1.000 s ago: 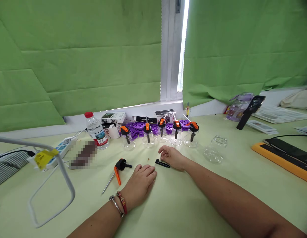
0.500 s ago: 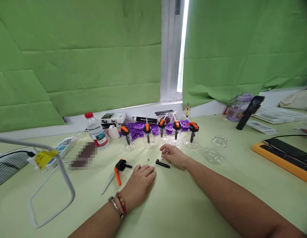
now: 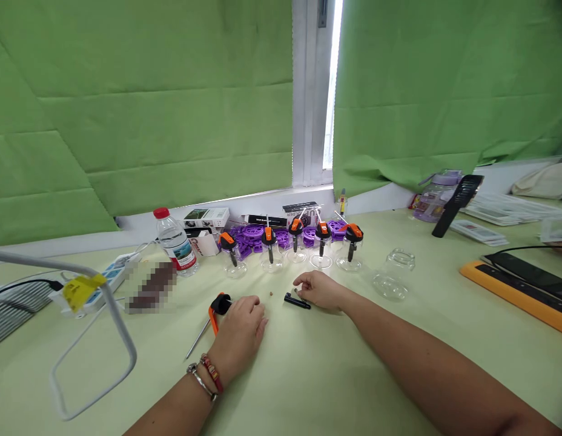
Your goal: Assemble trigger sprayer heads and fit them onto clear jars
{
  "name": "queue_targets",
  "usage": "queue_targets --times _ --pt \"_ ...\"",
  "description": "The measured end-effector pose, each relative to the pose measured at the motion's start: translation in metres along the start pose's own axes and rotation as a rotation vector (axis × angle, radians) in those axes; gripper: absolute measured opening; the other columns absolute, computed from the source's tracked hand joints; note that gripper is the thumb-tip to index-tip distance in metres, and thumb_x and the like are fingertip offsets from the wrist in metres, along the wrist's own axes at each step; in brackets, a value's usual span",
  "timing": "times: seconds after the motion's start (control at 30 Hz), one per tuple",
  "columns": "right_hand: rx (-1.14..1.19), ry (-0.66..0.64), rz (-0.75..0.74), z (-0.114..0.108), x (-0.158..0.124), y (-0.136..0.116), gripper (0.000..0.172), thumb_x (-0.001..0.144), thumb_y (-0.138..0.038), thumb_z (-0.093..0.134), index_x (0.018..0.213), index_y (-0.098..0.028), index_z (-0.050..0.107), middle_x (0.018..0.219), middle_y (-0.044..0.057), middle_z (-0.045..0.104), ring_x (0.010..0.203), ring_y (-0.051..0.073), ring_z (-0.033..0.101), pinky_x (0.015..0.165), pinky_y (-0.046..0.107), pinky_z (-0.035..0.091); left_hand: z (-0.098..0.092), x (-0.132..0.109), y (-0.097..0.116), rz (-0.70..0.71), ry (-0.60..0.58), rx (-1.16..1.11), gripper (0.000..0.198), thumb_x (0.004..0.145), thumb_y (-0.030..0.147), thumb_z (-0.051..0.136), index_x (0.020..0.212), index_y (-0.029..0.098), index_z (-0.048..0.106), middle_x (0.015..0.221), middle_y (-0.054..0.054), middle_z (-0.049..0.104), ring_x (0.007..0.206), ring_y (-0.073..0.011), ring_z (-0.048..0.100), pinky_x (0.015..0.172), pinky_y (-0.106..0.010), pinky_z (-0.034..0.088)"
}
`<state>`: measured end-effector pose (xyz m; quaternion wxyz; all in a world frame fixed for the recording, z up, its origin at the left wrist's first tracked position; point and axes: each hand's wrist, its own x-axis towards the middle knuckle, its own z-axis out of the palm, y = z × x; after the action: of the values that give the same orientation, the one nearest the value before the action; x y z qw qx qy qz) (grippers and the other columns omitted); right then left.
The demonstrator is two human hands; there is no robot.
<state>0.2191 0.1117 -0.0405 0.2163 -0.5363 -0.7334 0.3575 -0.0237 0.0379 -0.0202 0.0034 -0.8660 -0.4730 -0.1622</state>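
My left hand (image 3: 239, 327) lies palm down on the table, fingers slightly bent, its fingertips over the black nozzle of a loose orange-and-black pump head (image 3: 216, 307). The pump head's thin dip tube points toward me. My right hand (image 3: 321, 289) rests further back, thumb and fingers pinched on a tiny metal spring-like part (image 3: 298, 292). A short black tube piece (image 3: 296, 301) lies just under that pinch. A tiny brown bit (image 3: 271, 295) sits between my hands.
Behind stand several small clear bottles with orange pump heads (image 3: 295, 242) before purple gear parts (image 3: 254, 232). An empty clear bottle (image 3: 394, 275) stands right, a water bottle (image 3: 174, 242) and power strip (image 3: 103, 278) left, a white wire frame (image 3: 94, 339) near left, an orange-edged tablet (image 3: 521, 284) far right.
My left hand slid left from the table's middle onto the loose pump head. My right hand lowered its pinched part toward the black tube piece.
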Motion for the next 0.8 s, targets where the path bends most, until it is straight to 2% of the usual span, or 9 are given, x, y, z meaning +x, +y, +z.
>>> queue_targets --times 0.4,0.63,0.8 --pt "-0.022 0.039 -0.026 0.003 0.002 0.003 0.028 0.078 -0.028 0.061 0.103 -0.017 0.066 0.08 0.002 0.064 0.066 0.013 0.055 0.061 0.024 0.04 -0.002 0.001 0.007 -0.002 -0.138 0.071 0.025 0.092 0.02 0.036 0.08 0.018 0.058 0.091 -0.007 0.062 0.086 -0.0216 0.055 0.079 -0.039 0.045" --pt "-0.013 0.047 -0.014 0.002 0.002 0.001 0.028 0.077 -0.027 0.061 0.102 -0.016 0.066 0.08 0.003 0.064 0.067 0.014 0.056 0.062 0.025 0.041 0.001 0.002 0.006 -0.053 -0.165 0.063 0.022 0.091 0.02 0.038 0.097 0.017 0.059 0.106 -0.01 0.061 0.097 -0.0231 0.055 0.083 -0.039 0.047" --pt "-0.009 0.05 -0.023 0.001 0.002 0.002 0.027 0.077 -0.027 0.06 0.101 -0.016 0.066 0.08 0.003 0.064 0.068 0.014 0.055 0.063 0.025 0.041 0.008 0.0 0.002 -0.053 -0.125 0.039 0.023 0.09 0.021 0.04 0.104 0.017 0.058 0.117 -0.011 0.057 0.106 -0.0231 0.055 0.09 -0.039 0.047"
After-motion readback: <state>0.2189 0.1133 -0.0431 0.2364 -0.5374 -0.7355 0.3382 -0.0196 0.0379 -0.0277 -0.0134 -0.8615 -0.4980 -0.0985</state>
